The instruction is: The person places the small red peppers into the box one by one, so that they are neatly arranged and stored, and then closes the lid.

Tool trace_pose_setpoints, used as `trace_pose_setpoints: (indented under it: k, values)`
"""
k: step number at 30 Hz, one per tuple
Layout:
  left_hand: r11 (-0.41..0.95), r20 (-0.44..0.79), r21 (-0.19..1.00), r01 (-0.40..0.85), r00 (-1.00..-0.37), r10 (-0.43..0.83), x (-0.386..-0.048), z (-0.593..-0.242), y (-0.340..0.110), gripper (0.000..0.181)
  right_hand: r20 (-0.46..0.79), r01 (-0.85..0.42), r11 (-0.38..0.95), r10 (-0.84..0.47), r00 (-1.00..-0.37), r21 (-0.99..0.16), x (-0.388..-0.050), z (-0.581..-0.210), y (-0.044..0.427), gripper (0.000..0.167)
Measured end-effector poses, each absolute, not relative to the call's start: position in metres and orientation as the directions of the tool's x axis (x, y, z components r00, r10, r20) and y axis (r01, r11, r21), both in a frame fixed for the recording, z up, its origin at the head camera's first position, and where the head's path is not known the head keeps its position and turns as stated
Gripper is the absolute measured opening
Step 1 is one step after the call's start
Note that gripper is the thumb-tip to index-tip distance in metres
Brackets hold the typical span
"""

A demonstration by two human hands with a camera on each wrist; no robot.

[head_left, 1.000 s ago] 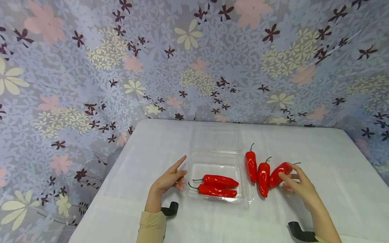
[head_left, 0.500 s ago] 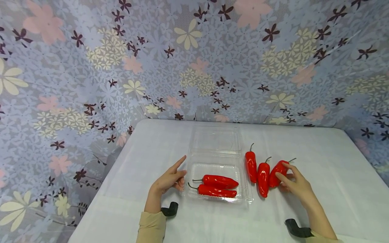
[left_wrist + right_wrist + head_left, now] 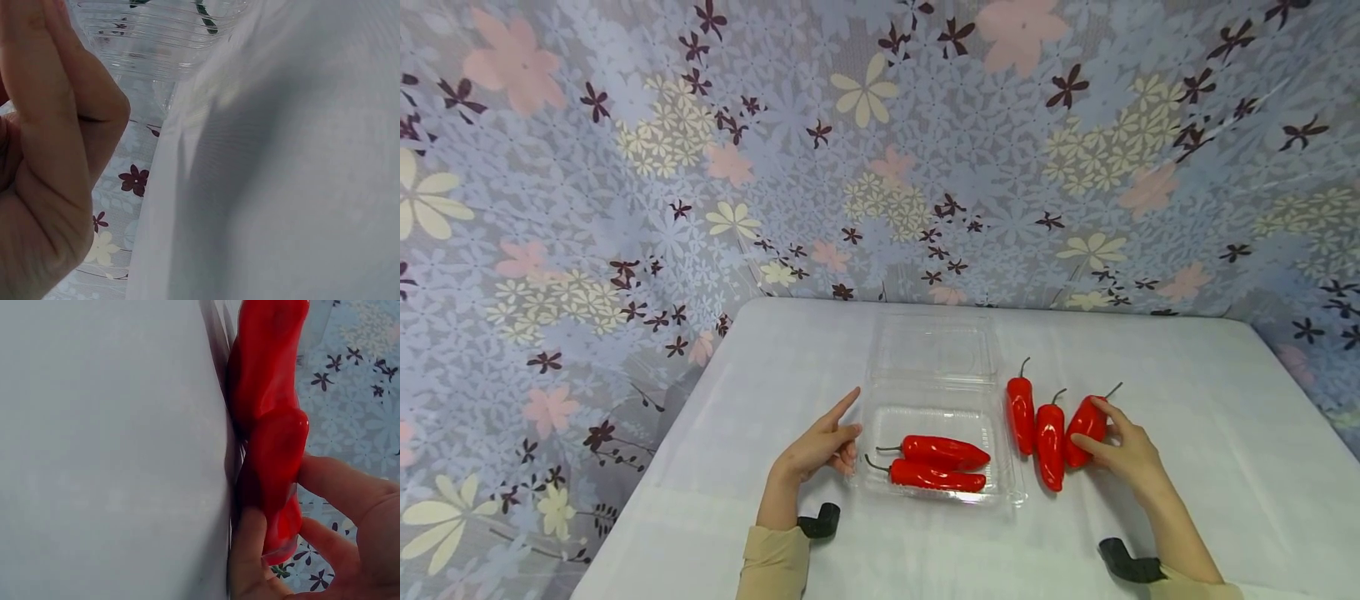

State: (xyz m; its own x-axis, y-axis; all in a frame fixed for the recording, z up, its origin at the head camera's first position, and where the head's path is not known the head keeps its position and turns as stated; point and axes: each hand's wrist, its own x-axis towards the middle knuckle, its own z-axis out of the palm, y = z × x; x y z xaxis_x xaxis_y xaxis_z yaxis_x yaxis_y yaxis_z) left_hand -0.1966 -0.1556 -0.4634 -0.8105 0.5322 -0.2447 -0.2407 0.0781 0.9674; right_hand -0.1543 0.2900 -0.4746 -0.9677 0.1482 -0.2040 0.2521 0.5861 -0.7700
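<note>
In the head view, my right hand (image 3: 1123, 450) holds the rightmost red chili pepper (image 3: 1086, 423), thumb on one side and fingers on the other. The right wrist view shows this glossy pepper (image 3: 275, 456) low against the white tabletop, partly covered by the fingers. Two more red peppers, a middle one (image 3: 1050, 442) and a left one (image 3: 1021, 412), lie just to its left. My left hand (image 3: 816, 448) grips the left rim of a clear plastic clamshell container (image 3: 880, 412), index finger stretched out, other fingers curled. Two red peppers (image 3: 943, 452) lie inside the container, stems pointing left.
The container's clear lid (image 3: 934, 350) lies folded back behind its base. A white cloth covers the table (image 3: 1210, 400); a flowered fabric (image 3: 865, 167) hangs behind it. A black curved piece sits at each wrist.
My right hand has shifted a little left and closed in on the rightmost pepper, which has turned slightly more upright. My left hand and the container stay in place.
</note>
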Motion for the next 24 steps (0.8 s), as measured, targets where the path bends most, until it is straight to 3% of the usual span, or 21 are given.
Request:
trace_pose_setpoints:
  k: [11, 24]
  values:
    - [0.069, -0.244, 0.967, -0.246, -0.810, 0.534, -0.196, -0.464, -0.156, 0.067, -0.203, 0.251, 0.591, 0.148, -0.968, -0.767, -0.158, -0.474, 0.285, 0.084]
    - [0.086, -0.261, 0.963, -0.254, -0.809, 0.526, -0.196, -0.465, -0.156, 0.068, -0.198, 0.225, 0.392, 0.109, -0.974, -0.892, -0.161, -0.477, 0.305, 0.088]
